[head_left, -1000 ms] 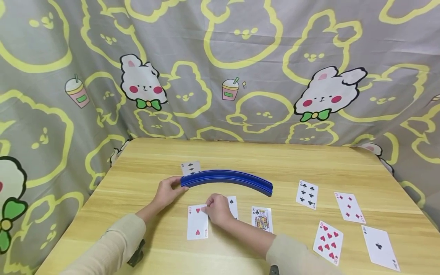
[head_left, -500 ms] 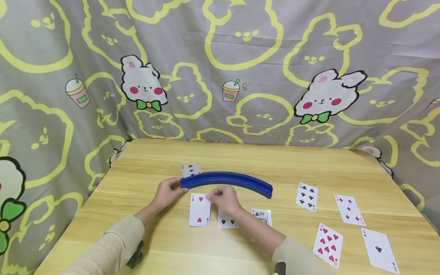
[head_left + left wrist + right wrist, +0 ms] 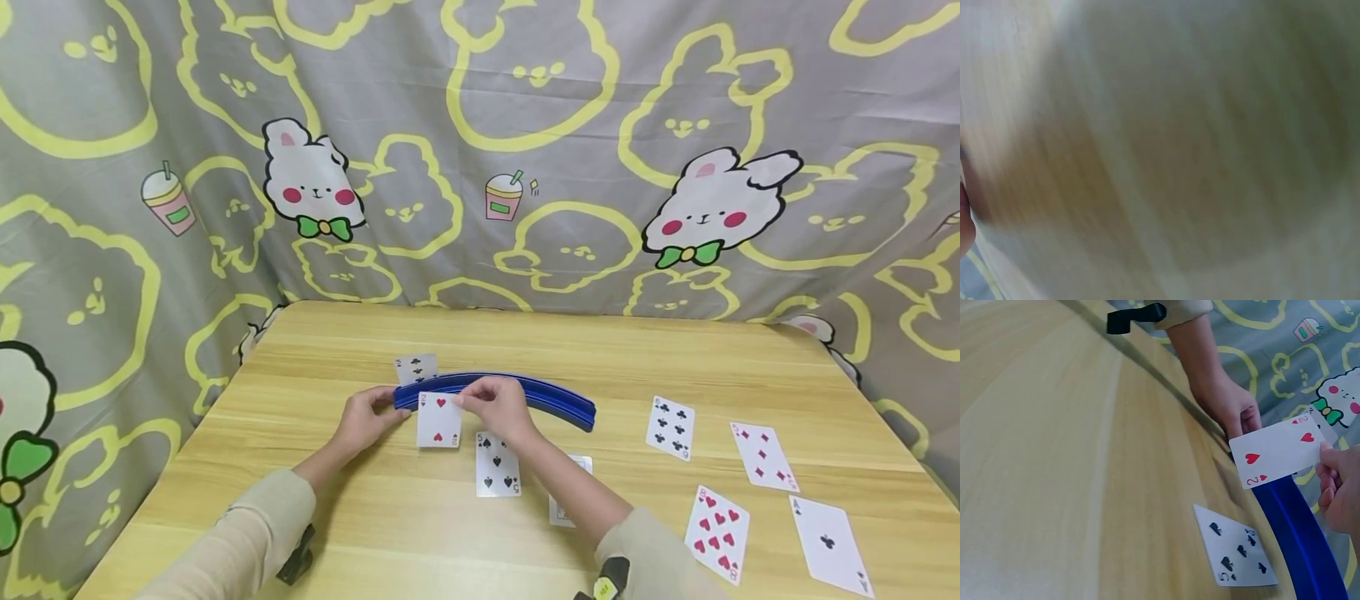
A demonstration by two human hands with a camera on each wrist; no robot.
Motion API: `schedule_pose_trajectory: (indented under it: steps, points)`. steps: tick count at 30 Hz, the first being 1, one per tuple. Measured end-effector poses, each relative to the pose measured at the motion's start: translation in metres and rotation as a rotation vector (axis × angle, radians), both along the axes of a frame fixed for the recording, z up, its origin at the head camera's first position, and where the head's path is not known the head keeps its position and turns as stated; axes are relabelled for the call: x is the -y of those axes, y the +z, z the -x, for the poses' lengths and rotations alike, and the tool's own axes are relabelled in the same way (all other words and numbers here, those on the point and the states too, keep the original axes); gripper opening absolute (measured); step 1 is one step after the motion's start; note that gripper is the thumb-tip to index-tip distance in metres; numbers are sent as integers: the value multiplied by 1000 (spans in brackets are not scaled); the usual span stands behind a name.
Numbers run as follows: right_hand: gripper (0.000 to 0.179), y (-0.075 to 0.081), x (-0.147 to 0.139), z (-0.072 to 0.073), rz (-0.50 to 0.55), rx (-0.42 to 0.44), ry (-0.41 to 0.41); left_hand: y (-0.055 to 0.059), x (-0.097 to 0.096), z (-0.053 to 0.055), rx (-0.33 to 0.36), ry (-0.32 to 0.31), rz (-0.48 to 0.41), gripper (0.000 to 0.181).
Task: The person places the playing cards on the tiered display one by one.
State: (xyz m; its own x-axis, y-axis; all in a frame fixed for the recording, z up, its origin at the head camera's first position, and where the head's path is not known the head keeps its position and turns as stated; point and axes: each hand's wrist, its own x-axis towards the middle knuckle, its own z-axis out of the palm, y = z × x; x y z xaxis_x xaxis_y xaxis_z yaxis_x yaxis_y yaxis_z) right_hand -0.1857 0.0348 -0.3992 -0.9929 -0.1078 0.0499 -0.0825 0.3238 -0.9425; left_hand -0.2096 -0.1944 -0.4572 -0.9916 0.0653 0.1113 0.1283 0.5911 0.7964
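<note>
My right hand (image 3: pixel 497 410) pinches the two of hearts (image 3: pixel 438 422) by its top right corner, raised off the table in front of a curved blue card holder (image 3: pixel 555 402). In the right wrist view the two of hearts (image 3: pixel 1279 450) hides part of the holder (image 3: pixel 1300 534). My left hand (image 3: pixel 365 422) grips the holder's left end between thumb and fingers. A club card (image 3: pixel 416 367) stands in the holder at that end, its lower part hidden. Only a fingertip (image 3: pixel 965 231) shows in the left wrist view, which is otherwise blurred.
The five of spades (image 3: pixel 497 471) lies below my right hand. A king (image 3: pixel 582 467) is mostly covered by the right forearm. To the right lie the six of clubs (image 3: pixel 670 427), five of diamonds (image 3: pixel 764 455), eight of hearts (image 3: pixel 717 533) and ace of clubs (image 3: pixel 831 543). A patterned curtain (image 3: pixel 577 167) hangs behind.
The right hand has lifted the two of hearts from the table and carried it forward to the holder. The five of spades is now uncovered. The left hand and holder stay put.
</note>
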Motion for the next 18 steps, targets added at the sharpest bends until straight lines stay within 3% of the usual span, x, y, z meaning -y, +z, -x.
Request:
schedule_pose_trajectory:
  steps: [9, 18]
  points:
    - [11, 11, 0, 9, 44, -43, 16, -1, 0, 1, -35, -14, 5, 28]
    - [10, 14, 9, 19, 55, -158, 60, -1, 0, 0, -28, -12, 17, 30]
